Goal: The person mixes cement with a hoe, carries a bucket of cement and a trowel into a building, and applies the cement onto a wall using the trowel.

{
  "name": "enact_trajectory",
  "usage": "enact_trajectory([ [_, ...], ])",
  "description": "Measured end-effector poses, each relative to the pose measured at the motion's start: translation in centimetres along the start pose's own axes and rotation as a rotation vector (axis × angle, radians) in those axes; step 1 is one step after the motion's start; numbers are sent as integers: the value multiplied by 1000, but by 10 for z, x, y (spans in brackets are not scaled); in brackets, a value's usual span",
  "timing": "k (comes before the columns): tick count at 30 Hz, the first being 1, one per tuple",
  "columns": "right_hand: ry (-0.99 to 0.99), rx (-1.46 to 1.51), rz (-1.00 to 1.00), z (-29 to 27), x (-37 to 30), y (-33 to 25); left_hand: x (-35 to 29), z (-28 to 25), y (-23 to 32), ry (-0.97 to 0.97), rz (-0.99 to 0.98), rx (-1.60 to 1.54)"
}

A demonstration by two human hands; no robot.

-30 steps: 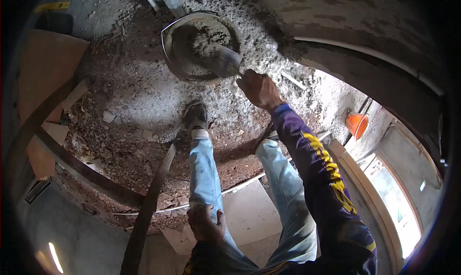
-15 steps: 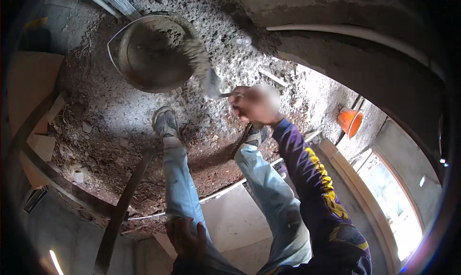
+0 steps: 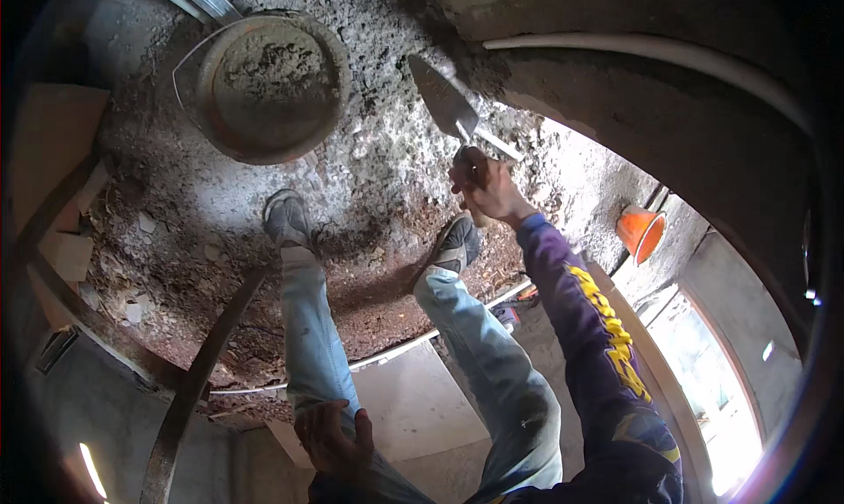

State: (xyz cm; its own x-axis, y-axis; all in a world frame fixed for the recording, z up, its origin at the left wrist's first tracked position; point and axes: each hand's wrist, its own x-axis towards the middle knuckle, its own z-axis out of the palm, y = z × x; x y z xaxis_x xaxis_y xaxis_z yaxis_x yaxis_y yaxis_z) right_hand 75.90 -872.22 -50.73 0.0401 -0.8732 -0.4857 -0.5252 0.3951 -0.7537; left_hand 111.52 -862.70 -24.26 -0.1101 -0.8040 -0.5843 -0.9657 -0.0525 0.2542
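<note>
My right hand (image 3: 492,187) is closed round the handle of a pointed trowel (image 3: 442,99). The trowel's grey blade points up and to the left over the rough ground, apart from the bucket. Left of it stands a round bucket (image 3: 209,108) with a thin wire handle. Grey wet mortar (image 3: 277,64) lies inside, lumpy toward the far side. My left hand (image 3: 334,438) rests on my left knee, its fingers spread over the light blue trousers.
An orange bucket (image 3: 642,233) lies at the right, tipped toward me. Pale pipe (image 3: 651,48) runs along the dark wall at the upper right. Dark bars (image 3: 207,350) cross the lower left, near boards (image 3: 57,143). Rubble covers the ground around my shoes (image 3: 287,220).
The trowel has swung away from the bucket's right side, up and to the right. Its blurred blade now shows sharply. My left hand stays on the knee.
</note>
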Motion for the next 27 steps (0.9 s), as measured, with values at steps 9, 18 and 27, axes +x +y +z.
enact_trajectory([
  [9, 421, -69, 549, 65, 72, 93, 3, -4, -20, -93, 9, 91],
  [18, 489, -333, 363, 45, 79, 83, -1, -11, -41, -100, -45, 10],
  [27, 164, -681, 44, 24, -2, -110, -2, -22, -59, 9, 27, -82],
])
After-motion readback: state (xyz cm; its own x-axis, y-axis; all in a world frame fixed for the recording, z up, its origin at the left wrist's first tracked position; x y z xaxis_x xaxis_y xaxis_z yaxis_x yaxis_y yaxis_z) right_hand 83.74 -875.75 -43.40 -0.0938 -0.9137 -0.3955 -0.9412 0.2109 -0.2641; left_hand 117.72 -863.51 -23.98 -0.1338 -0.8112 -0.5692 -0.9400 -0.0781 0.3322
